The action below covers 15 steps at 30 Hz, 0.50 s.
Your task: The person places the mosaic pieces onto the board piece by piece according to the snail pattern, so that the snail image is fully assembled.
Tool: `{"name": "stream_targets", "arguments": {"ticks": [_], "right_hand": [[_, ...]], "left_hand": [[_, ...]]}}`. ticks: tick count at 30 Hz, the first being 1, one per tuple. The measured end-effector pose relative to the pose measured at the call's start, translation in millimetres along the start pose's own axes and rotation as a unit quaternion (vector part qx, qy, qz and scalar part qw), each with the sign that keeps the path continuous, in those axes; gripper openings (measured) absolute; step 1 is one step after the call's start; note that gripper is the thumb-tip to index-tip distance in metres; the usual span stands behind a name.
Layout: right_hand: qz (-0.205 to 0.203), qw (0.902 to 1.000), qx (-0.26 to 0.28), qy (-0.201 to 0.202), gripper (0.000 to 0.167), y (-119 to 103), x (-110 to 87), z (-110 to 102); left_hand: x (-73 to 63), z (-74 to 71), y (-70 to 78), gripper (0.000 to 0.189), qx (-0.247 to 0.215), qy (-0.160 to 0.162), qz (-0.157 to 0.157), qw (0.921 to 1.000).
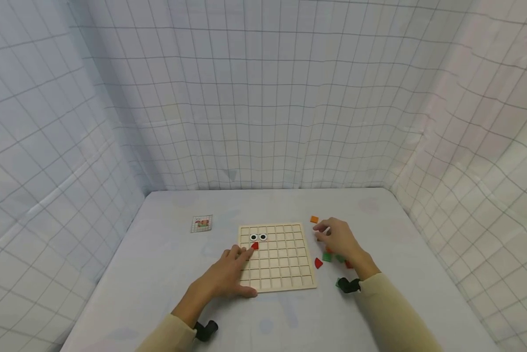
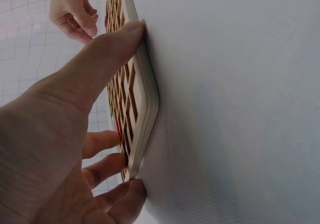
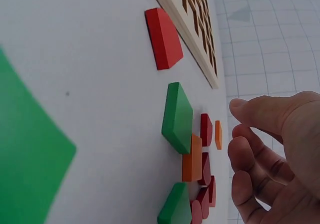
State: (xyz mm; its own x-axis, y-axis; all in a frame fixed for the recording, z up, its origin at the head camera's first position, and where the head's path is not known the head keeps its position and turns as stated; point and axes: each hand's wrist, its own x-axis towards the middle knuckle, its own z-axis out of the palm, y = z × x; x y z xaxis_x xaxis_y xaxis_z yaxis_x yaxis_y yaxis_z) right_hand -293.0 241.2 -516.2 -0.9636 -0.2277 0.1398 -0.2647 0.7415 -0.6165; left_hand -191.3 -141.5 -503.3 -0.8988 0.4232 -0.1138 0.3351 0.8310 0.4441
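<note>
A pale wooden grid board [image 1: 285,259] lies on the table. Two eye tiles [image 1: 258,237] and a red piece [image 1: 255,245] sit in its upper left squares. My left hand [image 1: 230,271] rests at the board's near left corner, thumb [image 2: 112,47] along the front edge. One of its fingertips touches or nearly touches the red piece. My right hand [image 1: 339,238] hovers right of the board, above loose pieces, its thumb and fingers bent and apart. Nothing shows between them. Nearby are a green piece [image 3: 177,118] and a red rounded piece [image 3: 164,38].
An orange square piece [image 1: 314,219] lies beyond my right hand. Several red, orange and green pieces lie under and beside that hand, partly hidden. A small picture card [image 1: 201,223] lies left of the board. White gridded curtains [image 1: 263,107] surround the table's back and sides.
</note>
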Motion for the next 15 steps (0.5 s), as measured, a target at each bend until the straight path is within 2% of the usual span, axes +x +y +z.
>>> {"name": "stream_targets", "arguments": {"ticks": [6,15], "right_hand": [[0.018,0.9996,-0.021,-0.002,0.017,9.1,-1.0,-2.0],[0.025,0.9981,-0.036,-0.042,0.025,13.3,-1.3,-2.5]], "left_hand": [[0.1,-1.1,-0.3,0.121,-0.004,-0.001,-0.001,1.0000],[0.9,-2.5,1.0,0.122,-0.011,-0.004,-0.003,0.9999]]}}
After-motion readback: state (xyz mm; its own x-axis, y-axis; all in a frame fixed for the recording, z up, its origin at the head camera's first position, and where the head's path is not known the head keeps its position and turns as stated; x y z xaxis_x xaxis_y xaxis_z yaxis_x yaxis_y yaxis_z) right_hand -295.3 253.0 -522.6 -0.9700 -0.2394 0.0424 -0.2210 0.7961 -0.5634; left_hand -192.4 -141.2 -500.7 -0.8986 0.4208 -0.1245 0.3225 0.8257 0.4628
